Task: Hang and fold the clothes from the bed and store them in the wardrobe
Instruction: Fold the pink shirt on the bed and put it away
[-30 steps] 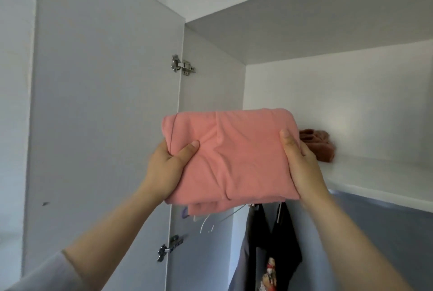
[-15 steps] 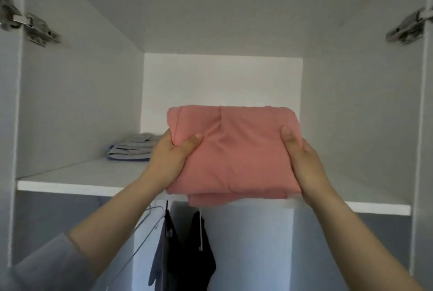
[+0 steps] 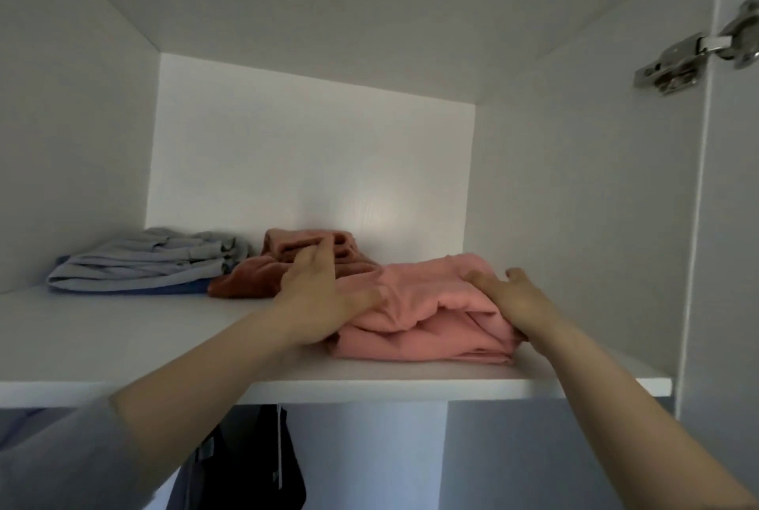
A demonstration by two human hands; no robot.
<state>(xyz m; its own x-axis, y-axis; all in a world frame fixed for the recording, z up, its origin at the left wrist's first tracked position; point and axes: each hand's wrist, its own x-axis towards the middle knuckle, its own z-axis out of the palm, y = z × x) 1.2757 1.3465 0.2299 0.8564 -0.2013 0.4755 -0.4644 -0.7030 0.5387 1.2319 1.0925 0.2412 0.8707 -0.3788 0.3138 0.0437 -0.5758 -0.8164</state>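
Note:
A folded pink garment (image 3: 427,329) lies on the white top shelf (image 3: 123,349) of the wardrobe, right of centre and near the front edge. My left hand (image 3: 324,296) rests on its left side with the fingers stretched out and the thumb pressing into the cloth. On the garment's right side lies my right hand (image 3: 509,300), fingers spread over the top fold. Both forearms reach up from below.
Behind the pink garment sits a folded rust-coloured garment (image 3: 254,279). A stack of folded grey and blue clothes (image 3: 143,263) lies at the shelf's left. Dark clothes (image 3: 263,468) hang under the shelf. A door hinge (image 3: 690,53) sticks out at the upper right.
The pink garment was held up in front of the shelf by both hands. It now lies on the shelf, and both hands have loosened their grip and rest on it.

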